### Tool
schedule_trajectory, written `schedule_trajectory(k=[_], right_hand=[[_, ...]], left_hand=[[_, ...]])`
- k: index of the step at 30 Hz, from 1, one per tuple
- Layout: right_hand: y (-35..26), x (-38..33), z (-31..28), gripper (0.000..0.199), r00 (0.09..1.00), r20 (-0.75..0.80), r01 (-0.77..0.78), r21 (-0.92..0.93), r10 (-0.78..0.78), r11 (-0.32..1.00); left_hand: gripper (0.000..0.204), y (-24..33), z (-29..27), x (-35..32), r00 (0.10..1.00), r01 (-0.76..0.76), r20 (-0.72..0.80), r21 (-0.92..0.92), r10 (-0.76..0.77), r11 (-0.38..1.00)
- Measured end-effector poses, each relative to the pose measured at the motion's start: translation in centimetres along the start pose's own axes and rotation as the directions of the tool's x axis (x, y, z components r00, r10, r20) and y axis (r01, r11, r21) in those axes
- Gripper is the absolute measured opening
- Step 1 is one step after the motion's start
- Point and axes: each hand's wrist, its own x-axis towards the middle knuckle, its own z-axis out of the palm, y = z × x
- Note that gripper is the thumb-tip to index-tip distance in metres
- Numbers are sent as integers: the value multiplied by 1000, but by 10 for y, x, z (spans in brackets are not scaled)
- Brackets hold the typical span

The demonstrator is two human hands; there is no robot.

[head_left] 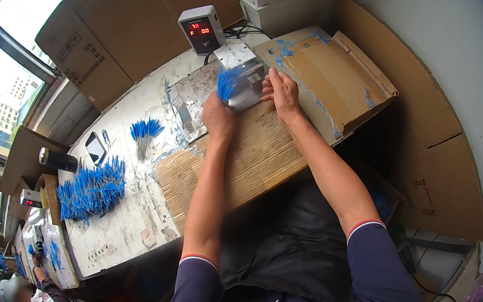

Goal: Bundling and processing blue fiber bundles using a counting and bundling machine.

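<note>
My left hand [218,117] is closed around a bundle of thin pieces with blue tips [226,83]. The tips fan out above the fist and are a little blurred. Just right of the bundle is a shiny grey, flat surface [249,90], smeared, so I cannot tell if it is a bag or a metal plate. Beside its right edge is my right hand [284,97], fingers loosely curled and somewhat apart, with nothing visible in them. A smaller bunch of blue-tipped thin grey pieces [145,134] lies on the white table [142,199], left of my left forearm.
A big heap of blue-tipped pieces [91,188] covers the table's left part, near a phone [95,148] and a black cylinder [58,160]. A display box with red digits [202,29] stands at the back. Right of it sits a cardboard box [332,77]. Another person [43,290] works at lower left.
</note>
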Motion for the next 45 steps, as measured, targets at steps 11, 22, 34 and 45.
schedule_trajectory(k=[11, 22, 34, 45], right_hand=[[-39, -2, 56, 62, 575, 780, 670, -275, -248, 690], [-81, -28, 89, 71, 620, 782, 598, -422, -60, 682], [-50, -57, 92, 45, 370, 896, 885, -260, -244, 387], [-34, -64, 87, 26, 469, 817, 861, -339, -336, 379]], left_hand=[[14, 18, -7, -43, 963, 221, 262, -631, -63, 744], [8, 3, -17, -54, 964, 265, 219, -733, -151, 627], [23, -1, -8, -56, 972, 217, 85, -685, -221, 695], [17, -5, -2, -58, 983, 157, 43, -703, -178, 694]])
